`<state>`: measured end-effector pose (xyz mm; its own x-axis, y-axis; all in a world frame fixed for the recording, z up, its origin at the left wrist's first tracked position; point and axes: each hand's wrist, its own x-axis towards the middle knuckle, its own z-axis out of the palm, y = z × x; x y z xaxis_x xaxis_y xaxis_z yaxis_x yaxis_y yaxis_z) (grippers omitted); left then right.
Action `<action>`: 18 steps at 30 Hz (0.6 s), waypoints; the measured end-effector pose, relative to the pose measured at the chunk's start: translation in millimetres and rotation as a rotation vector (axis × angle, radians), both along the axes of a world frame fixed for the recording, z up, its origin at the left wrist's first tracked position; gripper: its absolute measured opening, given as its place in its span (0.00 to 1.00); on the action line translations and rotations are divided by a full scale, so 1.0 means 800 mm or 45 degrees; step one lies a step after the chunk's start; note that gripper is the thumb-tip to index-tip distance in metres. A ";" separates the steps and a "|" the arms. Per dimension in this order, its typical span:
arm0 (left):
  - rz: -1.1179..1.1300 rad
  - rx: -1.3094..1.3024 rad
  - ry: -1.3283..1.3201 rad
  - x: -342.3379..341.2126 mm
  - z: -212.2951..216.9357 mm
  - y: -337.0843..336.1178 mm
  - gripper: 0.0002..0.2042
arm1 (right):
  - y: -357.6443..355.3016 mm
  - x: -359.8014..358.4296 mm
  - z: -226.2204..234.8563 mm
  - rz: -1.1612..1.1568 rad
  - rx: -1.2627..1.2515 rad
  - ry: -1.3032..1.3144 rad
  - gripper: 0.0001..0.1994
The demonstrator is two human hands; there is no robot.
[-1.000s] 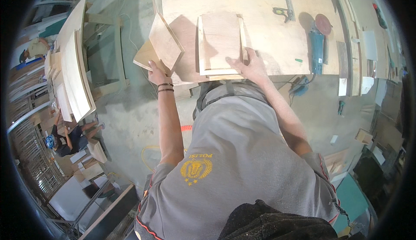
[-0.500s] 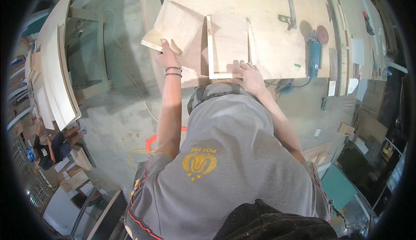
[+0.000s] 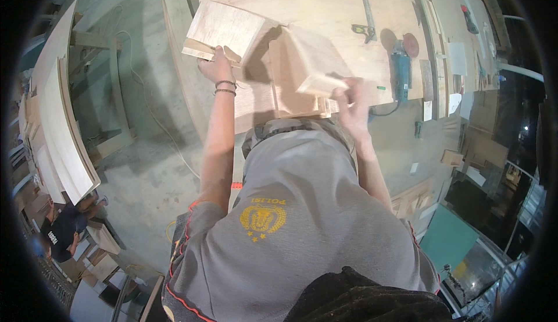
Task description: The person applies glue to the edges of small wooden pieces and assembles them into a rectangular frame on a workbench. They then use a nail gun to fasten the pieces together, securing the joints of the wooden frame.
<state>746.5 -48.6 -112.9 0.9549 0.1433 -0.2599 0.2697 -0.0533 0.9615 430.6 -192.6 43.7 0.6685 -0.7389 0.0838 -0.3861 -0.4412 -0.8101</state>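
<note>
Bench: pale plywood tabletop [image 3: 325, 5], running from the wearer's waist to the far edge of my feed.
Floor: grey concrete [image 3: 157, 89] showing on the left, with a thin pale cable [image 3: 148, 98] snaking across it.
Left side of the room: big wooden sheets [image 3: 67, 136] are standing there, at least two by my count.
Right side, near: a flat green panel [image 3: 444, 240] is sitting beyond the right arm.
Left hand [image 3: 218, 66]: it's gripping the near edge of an angled wooden piece [image 3: 224, 28], tilted over the left part of the bench.
Right hand [image 3: 351, 101]: kinda blurry for me, but the fingers are closing on the near right corner of a rimmed wooden piece [image 3: 317, 60], which is leaning at a slant.
Wood count: two pieces in hand, plus a third board [image 3: 286, 98] that's lying partly hidden under the slanted one.
Tool count: one sliding square [image 3: 365, 30] resting far right of the wood, and one teal power tool [image 3: 401, 75] with a reddish disc [image 3: 410, 45].
Bracelets: two dark ones [image 3: 225, 87], both circling the left wrist.
Company: I'm spotting one co-worker [image 3: 61, 235], near left.
</note>
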 end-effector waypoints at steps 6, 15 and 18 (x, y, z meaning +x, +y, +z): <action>-0.171 0.213 -0.244 0.007 -0.025 -0.028 0.32 | -0.051 -0.023 0.021 -0.668 0.747 -0.772 0.20; -0.472 0.037 -0.422 -0.054 0.142 -0.089 0.33 | -0.057 -0.059 0.029 -0.629 1.134 -1.144 0.26; -1.013 -0.345 -0.491 -0.078 0.258 -0.091 0.24 | -0.037 -0.047 0.040 -0.634 1.204 -1.128 0.26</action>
